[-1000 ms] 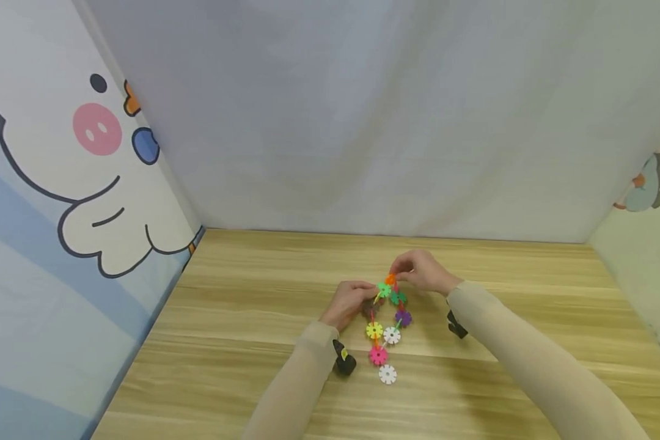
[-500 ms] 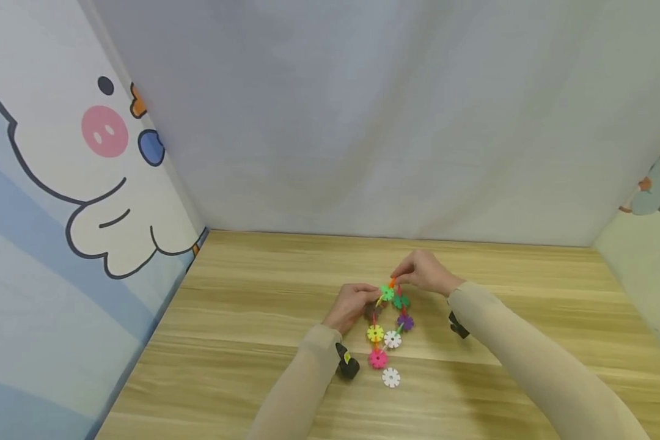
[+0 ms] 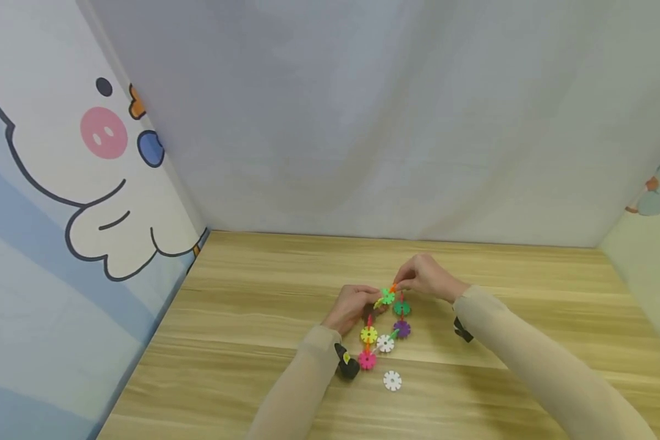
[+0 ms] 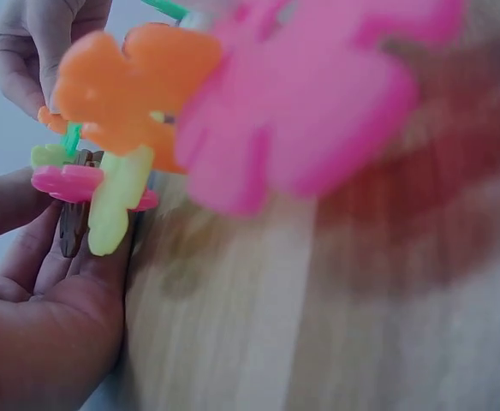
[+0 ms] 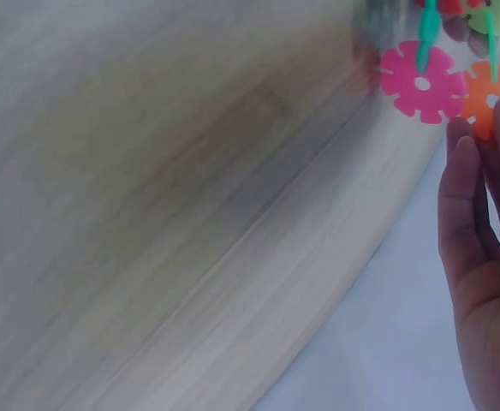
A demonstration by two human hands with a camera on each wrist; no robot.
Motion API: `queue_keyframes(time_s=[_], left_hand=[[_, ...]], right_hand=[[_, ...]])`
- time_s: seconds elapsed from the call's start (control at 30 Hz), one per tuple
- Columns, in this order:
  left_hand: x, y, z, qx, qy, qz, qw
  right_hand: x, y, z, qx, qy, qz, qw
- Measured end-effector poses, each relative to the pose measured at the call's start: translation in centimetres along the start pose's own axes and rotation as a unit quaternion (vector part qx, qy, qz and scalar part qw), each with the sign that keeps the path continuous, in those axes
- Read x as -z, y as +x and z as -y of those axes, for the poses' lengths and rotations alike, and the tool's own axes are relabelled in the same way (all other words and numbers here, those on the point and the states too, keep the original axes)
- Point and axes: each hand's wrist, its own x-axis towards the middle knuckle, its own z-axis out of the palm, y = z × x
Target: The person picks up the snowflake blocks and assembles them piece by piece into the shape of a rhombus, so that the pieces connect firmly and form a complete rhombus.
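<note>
Several notched plastic snowflake discs are joined into a loop-like chain between both hands. My left hand (image 3: 352, 307) grips the chain at a brown disc (image 4: 73, 233), beside a light green disc (image 3: 387, 296). From the other side my right hand (image 3: 430, 278) pinches an orange disc (image 5: 487, 88) between thumb and fingers. Close to that orange disc sits a pink disc (image 5: 404, 83). Down the right side run a dark green disc (image 3: 401, 308) and a purple disc (image 3: 402, 329). Lower are a white disc (image 3: 385, 343), a yellow disc (image 3: 368, 334) and a bright pink disc (image 3: 367, 360).
One loose white disc (image 3: 392, 381) lies on the wooden table (image 3: 242, 318), nearer the person than the chain. Behind the table hangs a pale curtain (image 3: 363, 122). A cartoon-printed panel (image 3: 49, 183) stands at the left.
The lower end of the chain has swung left, away from the loose white disc. The right hand has come slightly down and right with the orange disc; the left hand keeps its grip.
</note>
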Motion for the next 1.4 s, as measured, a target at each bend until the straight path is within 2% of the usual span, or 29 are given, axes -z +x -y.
queue_keyframes(time_s=[0.17,0.4,0.53,0.67,0.83,1.0,1.13,1.3,1.4], left_hand=[[-0.1,-0.1,-0.1,0.005,-0.006,0.001,1.0],[0.3,0.0,0.0,-0.003,-0.009,0.019,0.9998],[0.3,-0.1,0.3,-0.001,-0.012,0.028,0.9995],[0.4,-0.1,0.5,-0.006,-0.012,0.03,0.9995],[0.2,0.0,0.2,-0.01,-0.017,0.024,0.9995],[0.1,0.1,0.1,0.0,-0.015,0.008,0.9998],[0.1,0.1,0.2,-0.005,-0.01,0.005,0.9999],[0.2,0.1,0.4,-0.013,-0.011,0.011,0.9998],[0.1,0.0,0.4,-0.016,-0.005,0.009,0.9998]], right_hand=[[-0.3,-0.2,-0.2,0.006,-0.007,-0.016,0.9998],[-0.6,-0.6,-0.5,-0.014,0.003,-0.023,0.9996],[-0.7,-2.2,-0.3,-0.04,0.001,-0.066,0.997],[-1.0,-4.6,0.5,-0.083,-0.016,-0.106,0.9908],[-2.6,-8.2,2.0,-0.12,-0.026,-0.065,0.9903],[-5.7,-10.5,3.7,-0.12,0.004,-0.016,0.9926],[-8.0,-11.3,5.2,-0.129,0.02,0.008,0.9915],[-9.5,-11.1,6.5,-0.141,0.024,0.0,0.9897],[-9.9,-11.0,6.8,-0.141,0.007,-0.004,0.9899]])
